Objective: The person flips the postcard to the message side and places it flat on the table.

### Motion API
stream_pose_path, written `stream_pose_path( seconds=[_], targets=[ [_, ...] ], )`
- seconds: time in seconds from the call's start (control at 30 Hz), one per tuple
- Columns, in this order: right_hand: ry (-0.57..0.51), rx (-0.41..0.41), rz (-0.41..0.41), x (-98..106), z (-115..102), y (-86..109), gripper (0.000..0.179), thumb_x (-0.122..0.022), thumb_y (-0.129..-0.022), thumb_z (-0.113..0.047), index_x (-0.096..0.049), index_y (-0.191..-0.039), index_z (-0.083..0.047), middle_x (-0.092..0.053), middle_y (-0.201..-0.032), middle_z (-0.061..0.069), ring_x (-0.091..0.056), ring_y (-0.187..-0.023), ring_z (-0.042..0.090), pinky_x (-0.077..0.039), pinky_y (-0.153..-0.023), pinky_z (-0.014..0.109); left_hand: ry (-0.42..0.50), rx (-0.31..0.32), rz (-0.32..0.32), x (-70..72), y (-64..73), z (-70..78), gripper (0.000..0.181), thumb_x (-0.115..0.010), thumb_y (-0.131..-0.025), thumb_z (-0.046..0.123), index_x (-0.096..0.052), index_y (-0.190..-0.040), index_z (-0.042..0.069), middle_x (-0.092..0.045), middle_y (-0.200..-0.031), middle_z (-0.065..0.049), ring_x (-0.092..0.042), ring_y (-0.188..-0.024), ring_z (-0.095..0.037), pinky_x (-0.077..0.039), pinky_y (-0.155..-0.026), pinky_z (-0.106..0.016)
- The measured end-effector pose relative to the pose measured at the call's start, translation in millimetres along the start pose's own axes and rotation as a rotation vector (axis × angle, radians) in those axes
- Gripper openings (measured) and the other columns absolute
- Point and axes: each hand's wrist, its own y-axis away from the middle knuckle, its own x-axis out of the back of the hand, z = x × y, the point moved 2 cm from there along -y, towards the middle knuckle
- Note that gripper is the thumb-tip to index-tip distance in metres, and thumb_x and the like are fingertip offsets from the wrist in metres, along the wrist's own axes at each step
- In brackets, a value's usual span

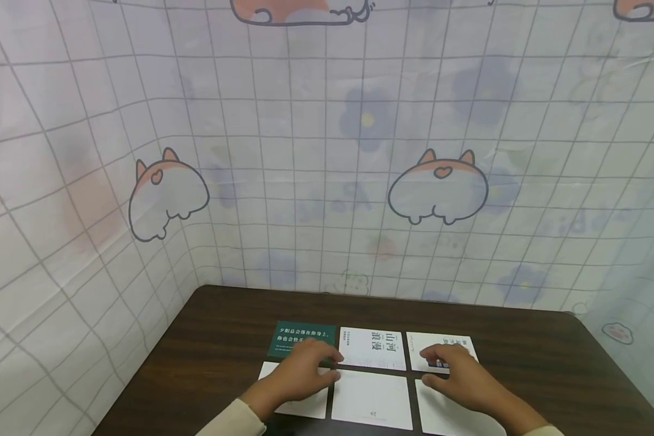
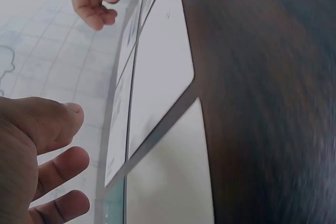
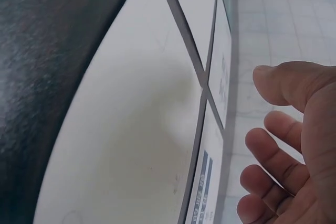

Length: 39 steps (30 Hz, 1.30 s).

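Flat cards lie in two rows of three. At the back are a green card (image 1: 310, 327) with white writing, a white card (image 1: 370, 354) with large dark characters, and a white card (image 1: 416, 345) with dark print. The front row has a left card (image 1: 313, 407), a nearly blank middle card (image 1: 372, 396) and a right card (image 1: 441, 412). My left hand (image 1: 305, 370) hovers over the left pair, fingers relaxed, thumb apart, nothing in it. Over the right pair, my right hand (image 1: 458, 374) is likewise relaxed and holds nothing, its fingers loosely bent in the right wrist view.
The cards are on a dark wood-grain table (image 1: 207, 357) with rounded back corners. Behind it and along both sides hangs a pale grid-patterned cloth (image 1: 305, 181) printed with corgis and flowers. Narrow gaps separate the cards.
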Motion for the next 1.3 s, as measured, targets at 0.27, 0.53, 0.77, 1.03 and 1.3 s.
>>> stream_pose_path(
  seconds=[0.27,0.53,0.77,1.03,1.3],
  targets=[
    [-0.012,-0.023,0.009,-4.9,-5.3,-6.0,0.041,-0.086,-0.083,-0.028,-0.072,-0.118,-0.013,-0.069,-0.110,-0.004,-0.057,-0.115,0.027,-0.044,-0.098,0.054,0.018,-0.014,0.021,10.1,4.0,-15.8,0.024,-0.074,-0.096,0.027,-0.074,-0.117,0.016,-0.070,-0.113,0.010,-0.060,-0.110,-0.015,-0.043,-0.098,-0.051],
    [-0.004,-0.027,-0.015,-7.6,-13.0,-13.2,0.044,-0.086,-0.082,-0.031,-0.070,-0.120,-0.013,-0.067,-0.110,-0.004,-0.056,-0.112,0.025,-0.046,-0.095,0.053,0.016,0.000,0.063,19.0,8.5,-28.0,0.023,-0.075,-0.095,0.026,-0.074,-0.115,0.014,-0.071,-0.112,0.008,-0.062,-0.112,-0.019,-0.039,-0.104,-0.058],
    [0.002,-0.011,0.003,-11.7,-17.0,-20.7,0.043,-0.084,-0.084,-0.028,-0.071,-0.121,-0.011,-0.068,-0.110,-0.003,-0.056,-0.116,0.026,-0.045,-0.097,0.052,0.050,0.040,0.086,29.0,15.1,-38.4,0.026,-0.074,-0.095,0.022,-0.073,-0.119,0.011,-0.071,-0.115,0.000,-0.060,-0.114,-0.027,-0.031,-0.105,-0.067],
    [-0.024,-0.034,-0.018,-17.2,-23.5,-29.2,0.044,-0.084,-0.085,-0.030,-0.070,-0.124,-0.012,-0.067,-0.114,0.001,-0.052,-0.126,0.031,-0.040,-0.105,0.057,0.041,0.082,0.140,35.5,18.0,-50.0,0.026,-0.078,-0.092,0.018,-0.075,-0.117,0.011,-0.073,-0.113,0.001,-0.054,-0.112,-0.028,-0.030,-0.103,-0.066],
    [-0.001,-0.048,-0.035,-23.0,-28.9,-36.3,0.048,-0.085,-0.084,-0.033,-0.070,-0.125,-0.013,-0.067,-0.112,-0.001,-0.054,-0.117,0.025,-0.044,-0.100,0.053,0.047,0.141,0.147,41.9,22.1,-64.7,0.032,-0.078,-0.092,0.022,-0.073,-0.122,0.013,-0.070,-0.117,0.002,-0.053,-0.115,-0.029,-0.036,-0.099,-0.065]
  ],
)
